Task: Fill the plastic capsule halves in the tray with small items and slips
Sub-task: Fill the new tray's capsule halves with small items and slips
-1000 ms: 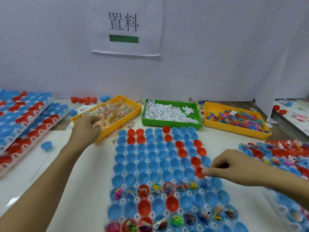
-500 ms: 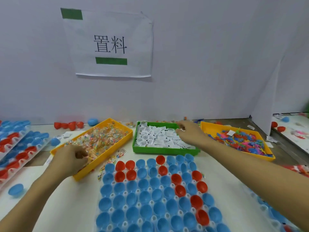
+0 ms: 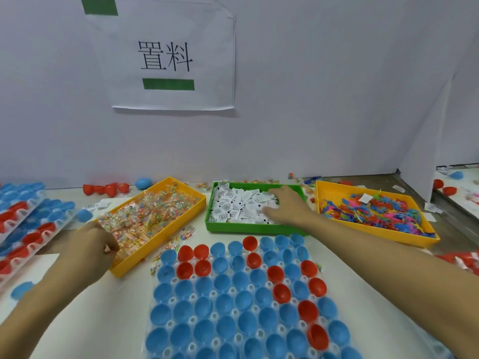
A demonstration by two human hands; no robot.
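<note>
**A:** ok where's the capsule tray at?

**B:** Clear tray (image 3: 169, 301) sits dead centre at 6 o'clock, packed with blue capsule halves (image 3: 204, 307) plus a diagonal run of red halves (image 3: 282, 292) trailing toward 4. Every cup I can see is hollow. Its far edge stops just short of the green bin (image 3: 255, 226) at 12, only a thin strip of white table (image 3: 129, 307) between them.

**A:** hands?

**B:** Right hand (image 3: 285, 206) is down in the green bin, on the heap of white slips (image 3: 238, 203). Fingers curl into the pile, but honestly can't tell if it's got hold of one. Left hand (image 3: 90, 248) is at 9, at the near corner of the yellow bin of wrapped candies (image 3: 150, 216), fingertips bunched together; whether there's anything between them I can't make out.

**A:** room to move?

**B:** Bare table on the tray's left flank. Second yellow bin (image 3: 381, 239) of colourful toys (image 3: 375, 213) at 2, stacked filled trays (image 3: 28, 229) at 9, loose red halves (image 3: 106, 189) along the back wall at 11.
</note>
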